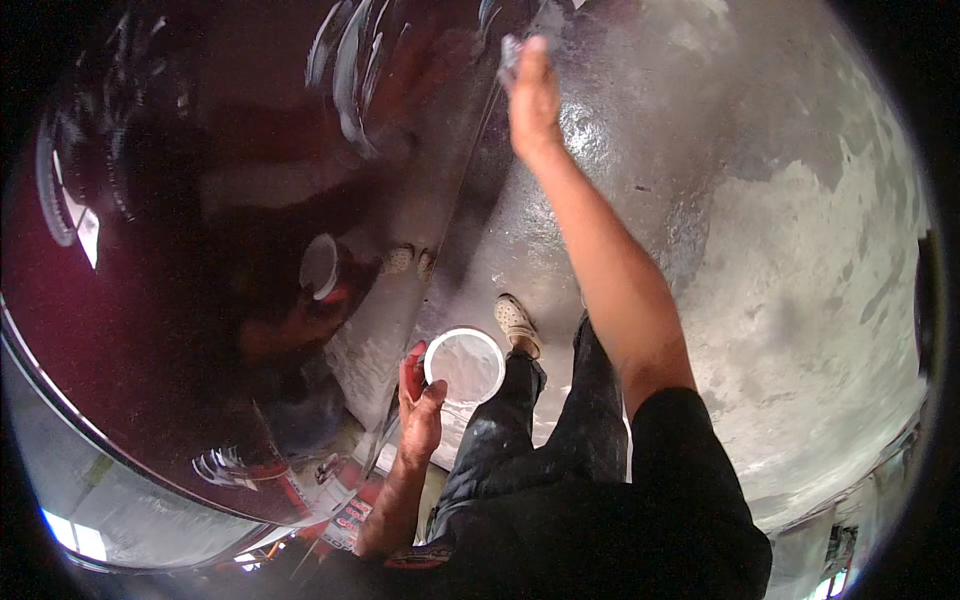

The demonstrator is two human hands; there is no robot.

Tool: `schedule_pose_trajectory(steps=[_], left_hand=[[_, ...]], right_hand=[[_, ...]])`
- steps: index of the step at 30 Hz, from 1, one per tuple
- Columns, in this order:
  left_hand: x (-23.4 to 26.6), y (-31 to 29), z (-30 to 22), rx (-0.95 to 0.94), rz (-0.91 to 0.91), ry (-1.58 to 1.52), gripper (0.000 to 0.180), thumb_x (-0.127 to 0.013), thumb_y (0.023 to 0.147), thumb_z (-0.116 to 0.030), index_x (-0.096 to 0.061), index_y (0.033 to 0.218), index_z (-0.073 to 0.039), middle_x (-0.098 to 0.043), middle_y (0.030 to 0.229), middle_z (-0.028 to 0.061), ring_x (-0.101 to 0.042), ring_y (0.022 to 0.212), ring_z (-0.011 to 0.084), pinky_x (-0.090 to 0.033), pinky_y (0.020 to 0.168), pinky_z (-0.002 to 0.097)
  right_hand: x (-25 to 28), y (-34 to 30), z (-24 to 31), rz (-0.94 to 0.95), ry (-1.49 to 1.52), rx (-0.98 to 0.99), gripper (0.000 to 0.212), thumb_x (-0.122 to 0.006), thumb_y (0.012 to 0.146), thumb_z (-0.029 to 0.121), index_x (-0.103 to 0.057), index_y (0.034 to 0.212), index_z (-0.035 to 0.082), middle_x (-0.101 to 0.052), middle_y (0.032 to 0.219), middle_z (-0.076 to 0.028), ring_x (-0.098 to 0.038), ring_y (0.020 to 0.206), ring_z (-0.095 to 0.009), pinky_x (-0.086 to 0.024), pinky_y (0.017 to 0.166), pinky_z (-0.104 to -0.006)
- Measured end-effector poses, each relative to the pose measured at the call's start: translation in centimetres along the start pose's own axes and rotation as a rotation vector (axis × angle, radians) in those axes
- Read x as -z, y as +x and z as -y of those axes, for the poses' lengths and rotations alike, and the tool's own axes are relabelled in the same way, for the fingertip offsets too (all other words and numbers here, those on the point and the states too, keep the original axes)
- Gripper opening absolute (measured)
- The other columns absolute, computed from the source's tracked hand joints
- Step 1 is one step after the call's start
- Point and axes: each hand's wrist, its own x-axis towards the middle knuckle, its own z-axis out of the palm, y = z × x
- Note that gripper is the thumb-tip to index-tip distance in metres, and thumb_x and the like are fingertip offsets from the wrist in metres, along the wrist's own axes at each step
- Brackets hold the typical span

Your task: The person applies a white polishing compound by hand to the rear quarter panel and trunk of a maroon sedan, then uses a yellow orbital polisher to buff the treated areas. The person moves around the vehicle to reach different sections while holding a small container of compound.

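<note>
Hands (420,400) well apart, each busy with its own thing. Left one low and close to the body, fingers wrapped round a small round tub (465,365) with a white rim and pale paste inside, thumb hooked over the near edge, something red showing behind the fingers. Right hand (532,95) stretched far out on a straight arm, closed on a small pale pad or cloth (512,48) and pressed right at the edge of the glossy dark maroon car panel (200,200). Hard to tell how much of that pad sits under the fingers, only a corner peeking out past the fingertips.

Left of both hands, nothing but that shiny panel, mirroring the tub, the left arm and a couple of pale shoes. Streaky white smears (350,60) on the paint just left of the right hand. Under and between the arms, wet grey concrete floor (800,250), patchy and shiny. Below the tub, dark trousers and one pale shoe (517,322) planted on the floor.
</note>
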Motion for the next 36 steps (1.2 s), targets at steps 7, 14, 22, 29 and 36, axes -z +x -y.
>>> schedule_pose_trajectory(steps=[7, 14, 22, 29, 36], left_hand=[[1.2, 1.1, 2.7, 0.026, -0.020, -0.033, 0.081, -0.074, 0.081, -0.025, -0.035, 0.149, -0.004, -0.047, 0.141, 0.0127, -0.042, 0.133, 0.0240, -0.029, 0.114, 0.0372], [2.7, 1.6, 4.0, 0.036, 0.011, -0.028, 0.079, -0.072, 0.083, -0.023, -0.034, 0.150, -0.005, -0.047, 0.140, 0.0119, -0.042, 0.133, 0.0244, -0.030, 0.114, 0.0389], [3.5, 4.0, 4.9, 0.049, -0.052, 0.028, 0.070, -0.066, 0.088, -0.015, -0.034, 0.150, -0.007, -0.051, 0.136, 0.0126, -0.050, 0.124, 0.0229, -0.041, 0.105, 0.0386], [2.8, 5.4, 4.4, -0.049, 0.045, 0.237, 0.077, -0.074, 0.085, -0.009, -0.034, 0.150, -0.007, -0.054, 0.132, 0.0114, -0.052, 0.121, 0.0218, -0.043, 0.104, 0.0381], [3.1, 5.6, 5.0, -0.051, 0.113, 0.193, 0.077, -0.072, 0.084, -0.007, -0.034, 0.150, -0.008, -0.054, 0.132, 0.0115, -0.052, 0.122, 0.0218, -0.041, 0.106, 0.0379]], right_hand=[[-0.5, -0.6, 0.1, 0.152, -0.002, 0.019, 0.088, -0.030, 0.099, 0.068, -0.027, 0.150, -0.003, -0.032, 0.157, -0.022, -0.027, 0.146, -0.036, -0.018, 0.120, -0.0459], [0.5, -4.1, -7.2, 0.194, 0.283, -0.495, 0.105, -0.026, 0.092, 0.080, 0.003, 0.159, 0.004, -0.004, 0.168, -0.015, -0.002, 0.154, -0.032, -0.006, 0.123, -0.0492], [6.6, -21.3, 2.7, 0.647, -0.236, -0.491, 0.072, -0.050, 0.097, 0.060, -0.060, 0.129, -0.003, -0.062, 0.128, -0.017, -0.058, 0.119, -0.029, -0.046, 0.102, -0.0419], [9.2, -34.2, 5.7, 1.222, -1.130, 0.317, 0.055, -0.073, 0.081, 0.036, -0.061, 0.121, -0.001, -0.062, 0.112, -0.013, -0.053, 0.118, -0.030, -0.040, 0.102, -0.0461], [9.9, -35.2, 3.7, 1.251, -1.043, 0.181, 0.023, -0.064, 0.084, 0.022, -0.070, 0.095, 0.003, -0.067, 0.108, -0.014, -0.059, 0.110, -0.031, -0.045, 0.091, -0.0457]])
